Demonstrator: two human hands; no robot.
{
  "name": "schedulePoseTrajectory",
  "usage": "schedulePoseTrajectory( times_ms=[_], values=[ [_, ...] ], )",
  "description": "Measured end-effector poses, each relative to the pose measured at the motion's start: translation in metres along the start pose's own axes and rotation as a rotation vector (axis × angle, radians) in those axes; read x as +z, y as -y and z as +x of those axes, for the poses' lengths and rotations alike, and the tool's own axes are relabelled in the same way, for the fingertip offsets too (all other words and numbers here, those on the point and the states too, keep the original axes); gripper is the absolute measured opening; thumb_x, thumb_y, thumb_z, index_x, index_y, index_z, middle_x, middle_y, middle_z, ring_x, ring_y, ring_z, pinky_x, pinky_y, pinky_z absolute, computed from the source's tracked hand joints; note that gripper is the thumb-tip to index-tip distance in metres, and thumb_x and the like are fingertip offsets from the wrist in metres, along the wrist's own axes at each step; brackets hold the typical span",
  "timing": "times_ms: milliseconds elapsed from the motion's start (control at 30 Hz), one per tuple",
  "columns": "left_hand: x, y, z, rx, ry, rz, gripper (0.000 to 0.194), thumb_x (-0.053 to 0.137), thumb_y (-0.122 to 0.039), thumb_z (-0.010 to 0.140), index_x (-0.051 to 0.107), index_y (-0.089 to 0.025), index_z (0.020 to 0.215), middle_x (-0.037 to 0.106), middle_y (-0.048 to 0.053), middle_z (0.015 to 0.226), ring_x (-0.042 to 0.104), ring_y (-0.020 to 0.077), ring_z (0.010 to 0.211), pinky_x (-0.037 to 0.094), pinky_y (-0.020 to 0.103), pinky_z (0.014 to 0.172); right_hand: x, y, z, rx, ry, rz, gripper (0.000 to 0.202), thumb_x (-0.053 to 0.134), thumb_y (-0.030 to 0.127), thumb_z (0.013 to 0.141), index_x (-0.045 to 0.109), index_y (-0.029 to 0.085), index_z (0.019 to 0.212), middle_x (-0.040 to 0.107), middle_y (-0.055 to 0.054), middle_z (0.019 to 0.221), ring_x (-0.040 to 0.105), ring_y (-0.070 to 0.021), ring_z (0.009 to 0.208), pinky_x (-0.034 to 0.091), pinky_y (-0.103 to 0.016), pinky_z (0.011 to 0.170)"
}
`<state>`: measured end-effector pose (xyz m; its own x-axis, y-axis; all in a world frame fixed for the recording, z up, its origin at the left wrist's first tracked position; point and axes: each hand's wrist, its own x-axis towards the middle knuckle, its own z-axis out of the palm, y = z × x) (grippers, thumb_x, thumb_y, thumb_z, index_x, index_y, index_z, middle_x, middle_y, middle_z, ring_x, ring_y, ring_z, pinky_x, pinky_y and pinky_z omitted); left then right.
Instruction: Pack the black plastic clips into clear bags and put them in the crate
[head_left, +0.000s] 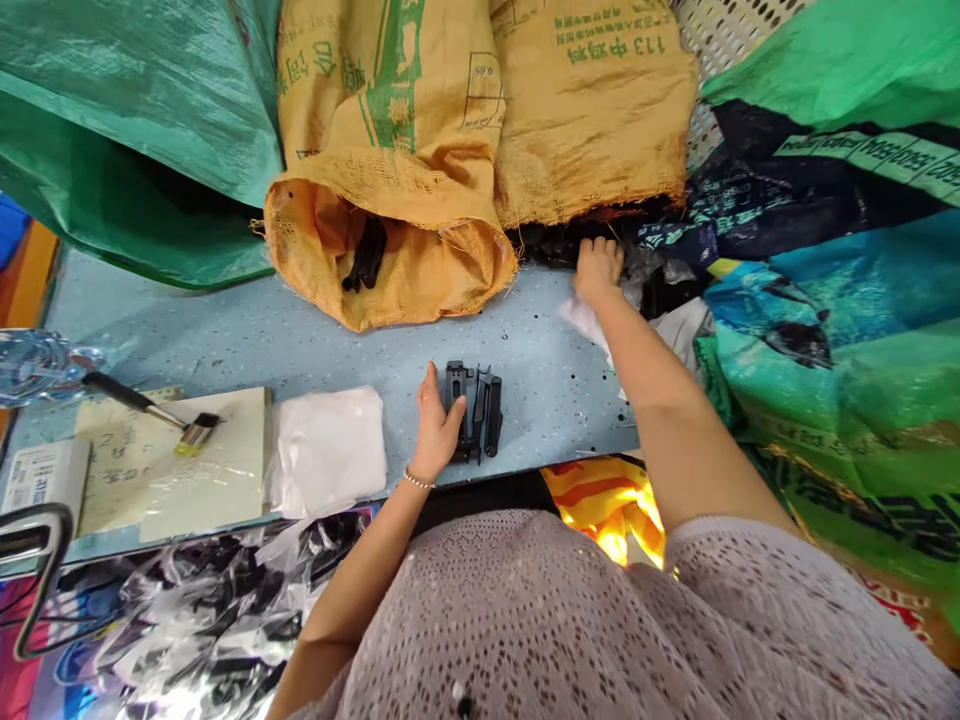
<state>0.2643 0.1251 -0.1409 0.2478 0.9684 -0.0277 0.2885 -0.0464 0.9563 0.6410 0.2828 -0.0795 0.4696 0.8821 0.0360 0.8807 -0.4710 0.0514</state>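
My left hand (439, 425) rests on the blue table with its fingers stretched out and the thumb apart. It lies against the left side of a few black plastic parts: a slotted piece (457, 380) beside the thumb, and narrow long pieces (492, 415) just to the right. My right hand (599, 270) reaches to the mouth of the right yellow woven sack (592, 130). Its fingers curl down into dark pieces (551, 245) there; the fingertips are hidden, so what they grip cannot be made out.
Another yellow sack (390, 300) lies with its mouth facing me, black parts inside. White plastic bags (330, 450), a brush (199, 432) and cardboard (225, 490) are on the left. Green sacking (150, 190) hangs at far left; colourful sacks (840, 340) crowd the right. Bagged black parts (217, 610) lie below the table edge.
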Motion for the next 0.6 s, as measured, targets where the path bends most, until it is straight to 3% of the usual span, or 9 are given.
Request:
schedulePoseTrajectory(
  times_ms=[100,200,300,367,400,500,600],
  values=[
    [-0.014,-0.012,0.001,0.043,-0.071,0.051,0.074,0.055,-0.039,0.099,0.018,-0.029,0.163,0.034,0.017,0.162,0.033,0.0314,0.151,0.035,0.057,0.12,-0.012,-0.013,-0.014,-0.087,-0.093,0.048,0.051,0.069,0.019,0.083,0.056,0.003,0.129,0.054,-0.024,0.134,0.047,-0.0347,0.127,0.03,-0.049,0.113],
    [-0.016,-0.035,0.005,0.196,-0.103,0.129,0.064,0.056,-0.036,0.099,0.033,-0.028,0.158,0.043,0.015,0.155,0.036,0.0306,0.147,0.033,0.057,0.121,-0.034,0.004,-0.065,-0.158,-0.197,0.32,0.05,0.067,0.035,0.089,0.055,0.01,0.131,0.054,-0.022,0.132,0.051,-0.0348,0.123,0.04,-0.05,0.105],
    [-0.006,-0.059,0.018,0.297,0.056,0.049,0.082,0.066,-0.041,0.093,0.023,-0.029,0.161,0.031,0.015,0.164,0.033,0.0321,0.151,0.033,0.055,0.123,-0.052,0.041,-0.133,-0.313,-0.047,0.795,0.049,0.067,0.053,0.09,0.057,0.02,0.125,0.061,-0.012,0.118,0.06,-0.0277,0.107,0.053,-0.042,0.089],
    [-0.002,-0.068,0.026,0.277,0.145,-0.057,0.094,0.068,-0.044,0.091,0.011,-0.03,0.164,0.024,0.014,0.168,0.034,0.0325,0.152,0.033,0.053,0.124,-0.059,0.065,-0.171,-0.479,0.142,1.033,0.042,0.058,0.06,0.095,0.06,0.024,0.115,0.064,-0.007,0.105,0.063,-0.0241,0.097,0.056,-0.038,0.081],
    [-0.002,-0.071,0.029,0.24,0.159,-0.107,0.093,0.066,-0.044,0.092,0.01,-0.03,0.164,0.026,0.013,0.168,0.036,0.0319,0.151,0.033,0.052,0.124,-0.061,0.074,-0.185,-0.531,0.172,1.08,0.039,0.049,0.06,0.099,0.061,0.024,0.108,0.064,-0.006,0.101,0.063,-0.0228,0.094,0.055,-0.038,0.081],
    [-0.012,-0.076,0.03,0.095,0.13,-0.214,0.073,0.06,-0.043,0.096,0.027,-0.029,0.16,0.04,0.008,0.162,0.039,0.0295,0.15,0.028,0.048,0.128,-0.064,0.094,-0.197,-0.584,0.021,0.986,0.044,0.039,0.061,0.103,0.061,0.024,0.098,0.063,-0.008,0.099,0.061,-0.0239,0.095,0.052,-0.039,0.085],
    [-0.021,-0.079,0.023,0.018,0.115,-0.309,0.065,0.062,-0.044,0.094,0.041,-0.027,0.153,0.045,0.006,0.159,0.038,0.0295,0.151,0.029,0.045,0.127,-0.061,0.111,-0.182,-0.637,-0.067,0.766,0.046,0.039,0.063,0.102,0.059,0.023,0.091,0.064,-0.012,0.093,0.058,-0.027,0.094,0.046,-0.039,0.084]
  ],
)
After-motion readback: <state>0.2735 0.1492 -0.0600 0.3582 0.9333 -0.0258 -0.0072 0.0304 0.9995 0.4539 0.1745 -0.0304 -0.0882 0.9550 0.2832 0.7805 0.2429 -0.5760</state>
